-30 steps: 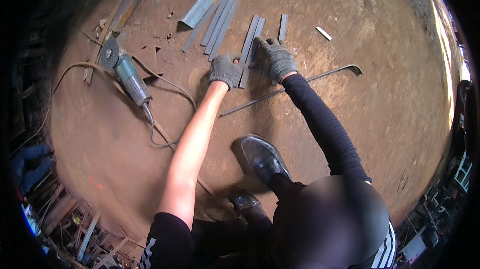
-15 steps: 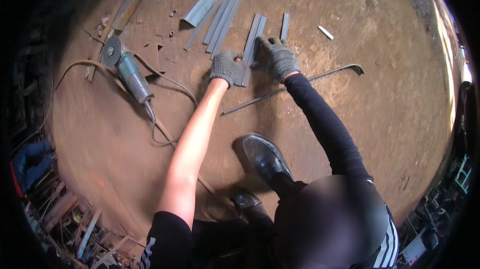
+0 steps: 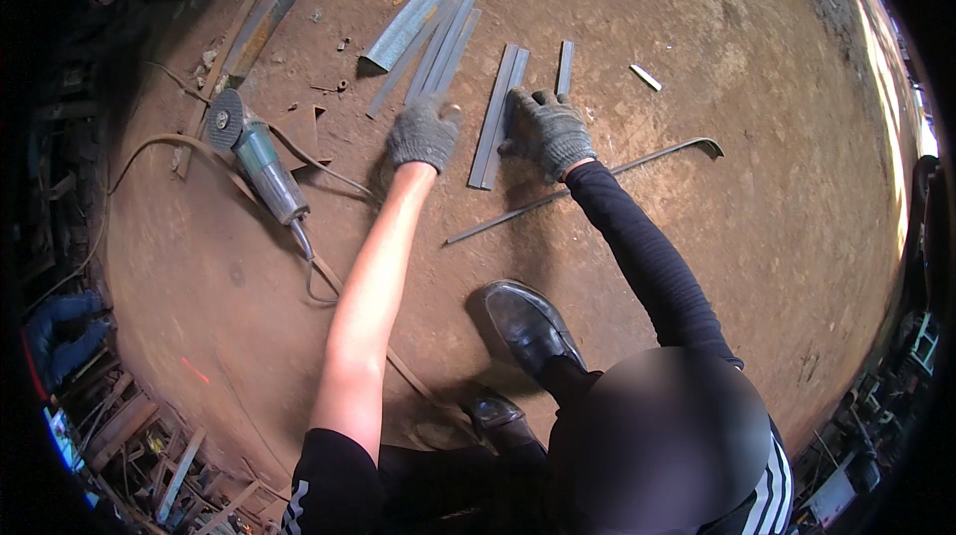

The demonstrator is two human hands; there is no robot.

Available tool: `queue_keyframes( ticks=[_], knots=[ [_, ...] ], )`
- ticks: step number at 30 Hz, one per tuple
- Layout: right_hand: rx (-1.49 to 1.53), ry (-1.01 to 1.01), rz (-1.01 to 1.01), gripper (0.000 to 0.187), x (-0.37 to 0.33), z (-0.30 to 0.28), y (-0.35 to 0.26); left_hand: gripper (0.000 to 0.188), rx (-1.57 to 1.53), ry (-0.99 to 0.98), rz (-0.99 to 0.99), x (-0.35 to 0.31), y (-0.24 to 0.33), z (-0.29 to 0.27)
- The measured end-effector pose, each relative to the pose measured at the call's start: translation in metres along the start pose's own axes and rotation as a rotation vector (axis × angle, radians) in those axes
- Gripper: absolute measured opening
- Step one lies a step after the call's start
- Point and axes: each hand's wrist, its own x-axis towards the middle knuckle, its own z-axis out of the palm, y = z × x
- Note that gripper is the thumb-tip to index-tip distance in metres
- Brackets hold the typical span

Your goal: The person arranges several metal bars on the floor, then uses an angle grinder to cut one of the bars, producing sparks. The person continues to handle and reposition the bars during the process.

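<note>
A person crouches on a bare dirt floor [image 3: 717, 266], seen from above, both hands in grey knit gloves. The right hand [image 3: 554, 132] lies spread flat, fingers wide, on the near end of a pair of flat metal strips [image 3: 498, 115] lying side by side toward the floor's far edge. The left hand [image 3: 423, 132] rests just left of them, loosely curled, at the near ends of three more strips [image 3: 438, 52]; whether it grips one I cannot tell. A thin hooked rod [image 3: 588, 187] lies just nearer, under the right forearm. An angle grinder [image 3: 261, 162] sits well to the left, its cable trailing. To handle the pair well, I judge the strips should be pressed flat and kept with ends level, fingers clear of the cut edges.
</note>
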Motion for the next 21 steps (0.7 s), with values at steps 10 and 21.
queue_keyframes(
  ticks=[10, 21],
  knots=[
    [0.013, -0.060, 0.036, 0.092, 0.001, -0.008, -0.003, 0.032, 0.504, -0.034, 0.126, 0.047, -0.001, -0.003],
    [0.018, -0.105, 0.061, 0.097, 0.001, -0.011, -0.001, 0.026, 0.040, -0.597, 0.009, 0.036, -0.015, -0.020]
  ],
)
